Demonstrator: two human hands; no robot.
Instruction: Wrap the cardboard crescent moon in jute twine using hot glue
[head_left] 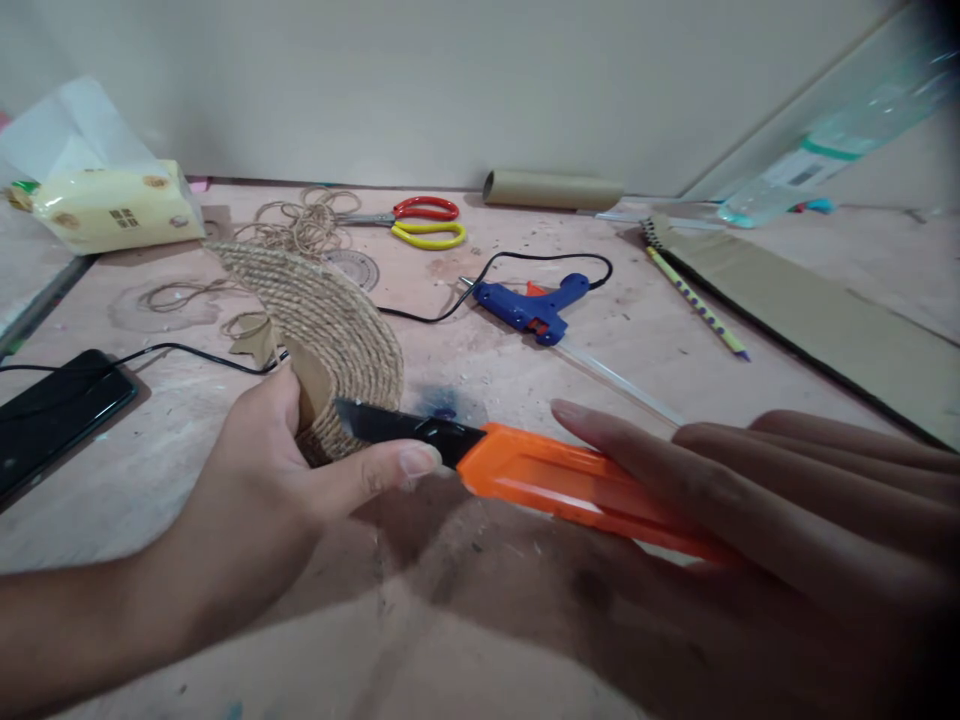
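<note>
My left hand (285, 470) grips the near end of a rope-wrapped cardboard piece (322, 310), thumb stretched along its lower edge. My right hand (757, 500) holds an orange utility knife (570, 485), index finger laid along the handle. The dark blade (397, 425) is extended and its tip touches the rope-covered piece just above my left thumb. Loose jute twine (300, 225) trails away behind the wrapped piece.
On the table: a blue glue gun (532, 305) with black cord, red and yellow scissors (424, 222), a cardboard tube (551, 188), a striped pencil (697, 305), a cardboard sheet (825, 320), a black phone (52, 415), a yellow tissue pack (112, 205), a plastic bottle (825, 150).
</note>
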